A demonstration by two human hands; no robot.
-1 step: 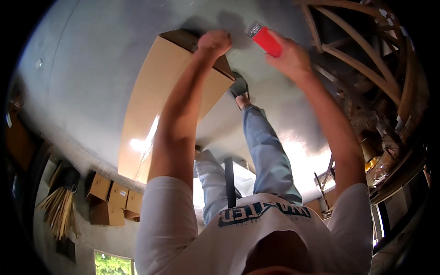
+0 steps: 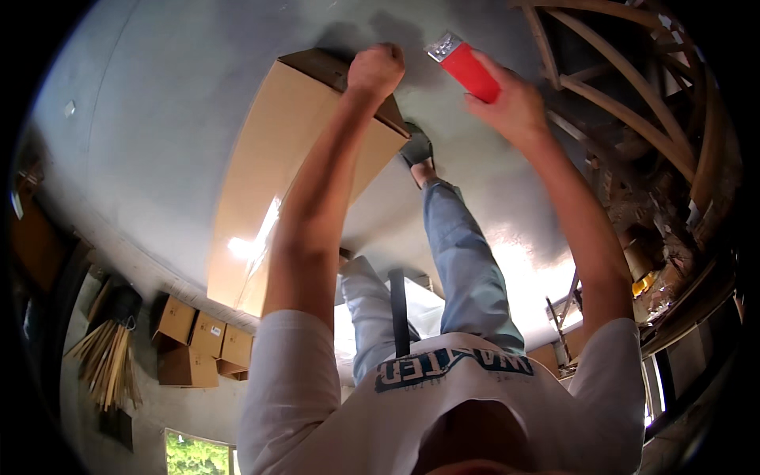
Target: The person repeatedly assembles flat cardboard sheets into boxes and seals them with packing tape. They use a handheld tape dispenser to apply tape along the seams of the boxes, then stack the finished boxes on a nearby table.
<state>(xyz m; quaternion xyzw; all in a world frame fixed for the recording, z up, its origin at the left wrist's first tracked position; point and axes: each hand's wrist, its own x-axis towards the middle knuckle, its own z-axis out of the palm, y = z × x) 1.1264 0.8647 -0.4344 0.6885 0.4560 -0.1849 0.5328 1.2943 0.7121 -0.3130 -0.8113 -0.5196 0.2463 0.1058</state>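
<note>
A long brown cardboard box (image 2: 277,134) stands to the left of my legs, with a dark, shaded end at the far side. My left hand (image 2: 376,70) is closed in a fist over that far end; whatever its fingers may hold is hidden. Off to the right, my right hand (image 2: 511,103) is wrapped round a red handheld tool (image 2: 470,73) with a silver metal end. The tool is held in the air, tilted with its metal end toward the upper left, apart from the box. Its exact kind cannot be made out.
Curved wooden frames (image 2: 625,91) are piled at the far right. Several smaller cardboard boxes (image 2: 206,335) sit at the lower left, beside a bundle of thin wooden sticks (image 2: 107,360). My shoe (image 2: 417,144) is on the grey floor (image 2: 158,119) close to the box's corner.
My left hand has shifted slightly up and to the right. My right hand and the red tool have moved a little to the right. Both hands stay closed.
</note>
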